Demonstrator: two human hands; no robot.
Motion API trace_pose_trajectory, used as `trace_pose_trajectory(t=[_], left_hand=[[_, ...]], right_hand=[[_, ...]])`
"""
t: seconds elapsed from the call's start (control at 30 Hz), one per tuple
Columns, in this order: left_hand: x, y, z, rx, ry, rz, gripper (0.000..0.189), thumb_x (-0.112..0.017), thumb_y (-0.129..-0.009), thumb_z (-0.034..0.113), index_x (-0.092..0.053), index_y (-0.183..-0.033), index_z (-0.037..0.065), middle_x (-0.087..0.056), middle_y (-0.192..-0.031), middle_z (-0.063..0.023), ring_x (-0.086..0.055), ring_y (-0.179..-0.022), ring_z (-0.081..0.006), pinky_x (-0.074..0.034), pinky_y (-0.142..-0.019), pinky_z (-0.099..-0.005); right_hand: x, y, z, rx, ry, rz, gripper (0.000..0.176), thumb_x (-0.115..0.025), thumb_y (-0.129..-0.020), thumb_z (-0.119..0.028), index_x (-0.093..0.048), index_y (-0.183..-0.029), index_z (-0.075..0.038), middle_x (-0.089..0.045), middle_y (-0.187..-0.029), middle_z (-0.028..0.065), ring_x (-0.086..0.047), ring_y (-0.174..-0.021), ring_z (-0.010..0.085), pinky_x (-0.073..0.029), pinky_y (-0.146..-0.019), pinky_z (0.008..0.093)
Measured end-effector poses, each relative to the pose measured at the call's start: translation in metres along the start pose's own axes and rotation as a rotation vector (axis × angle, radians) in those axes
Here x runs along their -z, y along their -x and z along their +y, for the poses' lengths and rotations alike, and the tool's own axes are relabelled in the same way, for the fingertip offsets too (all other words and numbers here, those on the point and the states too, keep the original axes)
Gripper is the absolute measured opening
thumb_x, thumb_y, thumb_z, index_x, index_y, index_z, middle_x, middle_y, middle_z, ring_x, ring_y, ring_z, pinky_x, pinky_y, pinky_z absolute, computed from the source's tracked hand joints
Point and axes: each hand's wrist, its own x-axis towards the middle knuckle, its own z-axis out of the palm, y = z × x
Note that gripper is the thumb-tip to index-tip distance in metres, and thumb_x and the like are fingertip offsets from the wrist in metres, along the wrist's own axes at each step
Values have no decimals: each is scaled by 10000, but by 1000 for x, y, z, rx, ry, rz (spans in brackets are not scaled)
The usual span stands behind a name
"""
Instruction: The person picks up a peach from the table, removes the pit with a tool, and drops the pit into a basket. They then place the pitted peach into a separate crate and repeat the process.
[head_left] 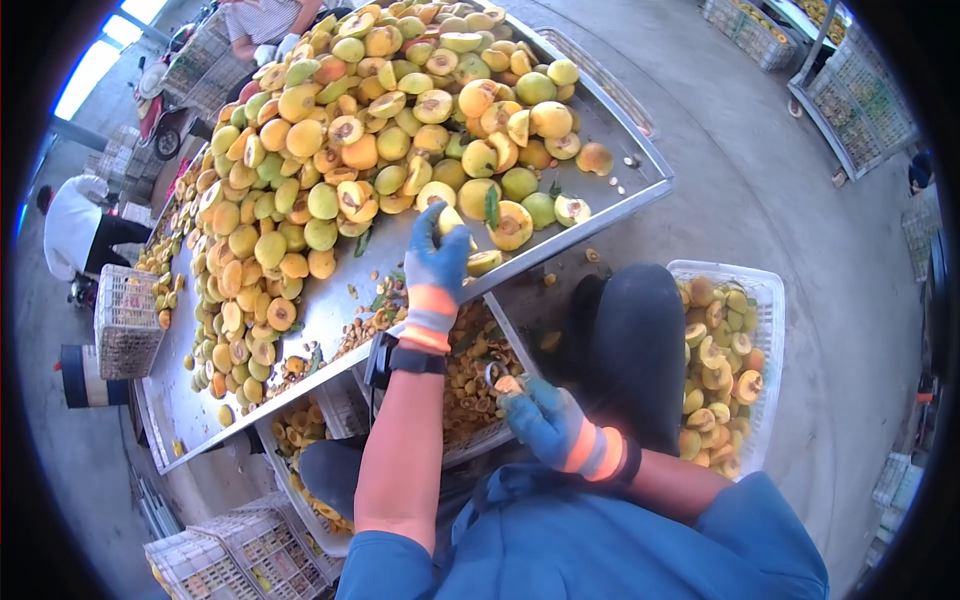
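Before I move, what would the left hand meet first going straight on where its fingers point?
Probably the pale cut fruit half just beyond the fingers of the left hand; they may already touch it, as depth is unclear.

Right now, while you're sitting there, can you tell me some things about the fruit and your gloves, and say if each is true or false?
1. The left hand is at the edge of the stone fruit pile. True.
2. Both gloves are red all over. False: they are blue, with orange and grey at the wrists.
3. The metal table has only whole fruit on it. False: many are cut open.
4. A white crate of fruit stands beside the right knee. True.
5. The right hand is empty. False: it holds a small ring-ended tool.
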Motion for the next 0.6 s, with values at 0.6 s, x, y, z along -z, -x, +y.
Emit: trace_pose_trajectory(t=[0.6], left_hand=[[102, 228, -37, -21, 1149, 230, 396, -498, -1024, 258, -564, -1331, 16, -639, -1297, -200, -619, -1248, -366, -526, -1085, -532]], right_hand=[[-79, -21, -25, -281, -91, -341, 425, -509, -1124, -364, -691, -1117, 20, -713, -931, 177, -657, -835, 252, -522, -782, 388]])
